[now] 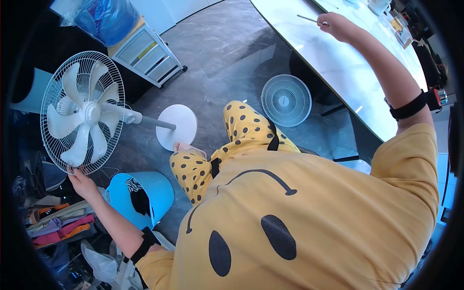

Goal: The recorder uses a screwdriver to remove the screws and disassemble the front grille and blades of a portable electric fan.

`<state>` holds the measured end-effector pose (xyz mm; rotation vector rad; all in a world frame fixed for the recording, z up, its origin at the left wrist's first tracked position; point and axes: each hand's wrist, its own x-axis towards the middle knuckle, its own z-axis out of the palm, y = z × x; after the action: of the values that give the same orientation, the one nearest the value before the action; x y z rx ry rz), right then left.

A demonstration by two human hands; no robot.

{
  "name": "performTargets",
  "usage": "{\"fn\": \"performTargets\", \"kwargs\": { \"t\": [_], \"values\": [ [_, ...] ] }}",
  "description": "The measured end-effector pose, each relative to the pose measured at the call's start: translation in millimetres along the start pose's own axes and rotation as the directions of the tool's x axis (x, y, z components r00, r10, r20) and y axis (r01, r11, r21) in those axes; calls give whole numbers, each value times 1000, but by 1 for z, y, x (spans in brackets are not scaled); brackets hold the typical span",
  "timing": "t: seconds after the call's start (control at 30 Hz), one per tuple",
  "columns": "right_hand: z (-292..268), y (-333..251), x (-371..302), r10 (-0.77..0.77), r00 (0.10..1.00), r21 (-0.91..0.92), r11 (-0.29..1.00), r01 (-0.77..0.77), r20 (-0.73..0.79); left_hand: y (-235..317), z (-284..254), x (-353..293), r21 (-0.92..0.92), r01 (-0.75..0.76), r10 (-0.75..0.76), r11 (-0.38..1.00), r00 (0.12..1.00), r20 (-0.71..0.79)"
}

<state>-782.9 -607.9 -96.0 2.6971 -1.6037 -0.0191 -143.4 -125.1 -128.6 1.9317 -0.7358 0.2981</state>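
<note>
A white standing fan [92, 113] is at my left, its blades bare at the front and its wire rear grille behind them. My left hand [83, 184] is closed on the grille's lower rim, some fingers hidden behind the wires. Over the white table at the upper right, my right hand [337, 28] holds a thin grey rod-like tool [306, 18] that points left; its handle is hidden in my fist. The fan's round front grille [286, 100] lies apart on the floor beside the table. A pole joins the fan head to its round white base [178, 126].
A blue basket [162, 193] with dark cloth inside stands below the fan. Folded clothes [60, 229] are piled at the lower left. A white wheeled drawer cart [147, 55] carries a blue plastic-wrapped item [104, 21]. The white table [382, 92] runs along the right.
</note>
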Motion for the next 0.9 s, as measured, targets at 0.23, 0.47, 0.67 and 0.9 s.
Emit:
{"fn": "performTargets", "kwargs": {
  "t": [0.23, 0.47, 0.67, 0.9],
  "values": [
    [34, 8, 11, 17, 996, 15, 1000, -19, 88, 4, -3, -4, 20, 13, -12, 1000, 1000, -4],
    [36, 10, 15, 62, 998, 33, 997, -63, 32, 13, -1, -8, 163, -40, 42, 986, 999, -12],
    [35, 14, 15, 75, 994, -24, 997, -73, 74, 15, 2, -11, -104, 30, -31, 994, 999, -14],
    [32, 5, 12, 161, 986, 96, 982, -164, 35, 24, 12, -18, -260, 65, -98, 963, 988, -116]
  ]
}}
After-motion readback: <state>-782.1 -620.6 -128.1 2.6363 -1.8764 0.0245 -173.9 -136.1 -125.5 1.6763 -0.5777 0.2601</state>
